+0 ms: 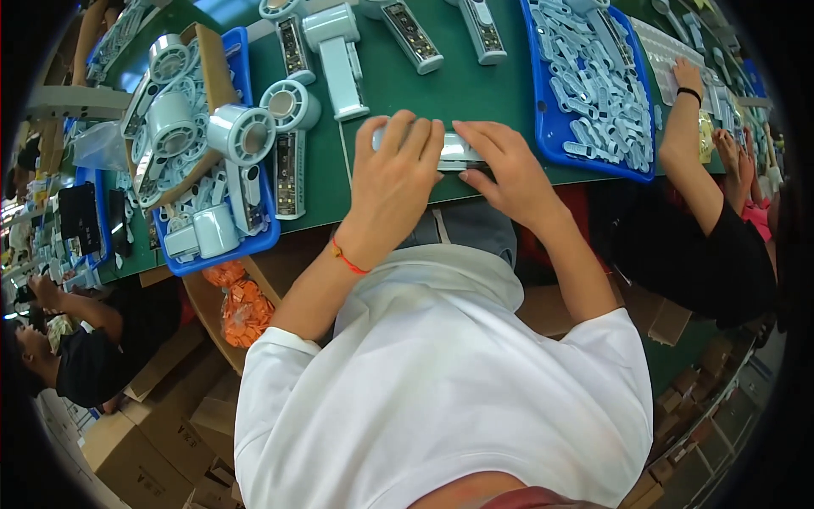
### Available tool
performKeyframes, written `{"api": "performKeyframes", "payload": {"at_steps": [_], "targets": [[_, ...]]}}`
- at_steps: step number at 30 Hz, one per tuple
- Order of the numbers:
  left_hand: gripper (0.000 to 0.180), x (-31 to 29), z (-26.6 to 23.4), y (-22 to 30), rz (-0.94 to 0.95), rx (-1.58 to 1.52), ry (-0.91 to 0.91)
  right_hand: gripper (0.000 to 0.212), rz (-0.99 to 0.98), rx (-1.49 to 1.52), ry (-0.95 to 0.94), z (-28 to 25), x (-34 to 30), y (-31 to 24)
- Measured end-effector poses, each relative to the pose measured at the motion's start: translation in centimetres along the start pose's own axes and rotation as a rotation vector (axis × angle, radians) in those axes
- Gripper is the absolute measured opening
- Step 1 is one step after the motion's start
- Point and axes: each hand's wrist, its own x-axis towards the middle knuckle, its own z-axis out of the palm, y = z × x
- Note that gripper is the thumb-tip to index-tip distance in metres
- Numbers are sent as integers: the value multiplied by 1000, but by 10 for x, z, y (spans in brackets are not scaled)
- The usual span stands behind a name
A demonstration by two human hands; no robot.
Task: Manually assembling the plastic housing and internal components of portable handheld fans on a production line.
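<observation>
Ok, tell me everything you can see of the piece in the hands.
The piece is long, pale and glossy, apparently plastic, lying crosswise near the front edge of the green table. The left hand covers much of its left part; the right hand holds its right end. Between them shows a smooth face with a dark line below. The rest is hidden.

I see a single pale blue plastic handle [456,149], long and slim, with a glossy surface that catches a bright reflection along its exposed middle. It lies sideways, its length running left to right, at the near edge of the green tabletop [475,93]. The left hand [394,182] covers most of its left part, leaving a bit of rounded end showing; the right hand [510,174] grips its right end between thumb and fingers. I can't tell whether its casing is fully closed.
</observation>
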Motion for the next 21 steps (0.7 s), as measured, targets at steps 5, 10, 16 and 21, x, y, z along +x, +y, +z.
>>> {"api": "performKeyframes", "payload": {"at_steps": [5, 10, 16, 21], "targets": [[51, 5, 3, -7, 50, 43, 40, 60, -40, -134, 124, 14, -3, -1], [49, 7, 6, -8, 60, 19, 32, 59, 13, -61, 188, 23, -7, -1], [51, 3, 9, -14, 85, -3, 71, 56, 55, -10, 153, 17, -2, -9], [51, 4, 12, -14, 74, -78, 80, 48, -54, -12, 262, 27, -8, 2]]}}
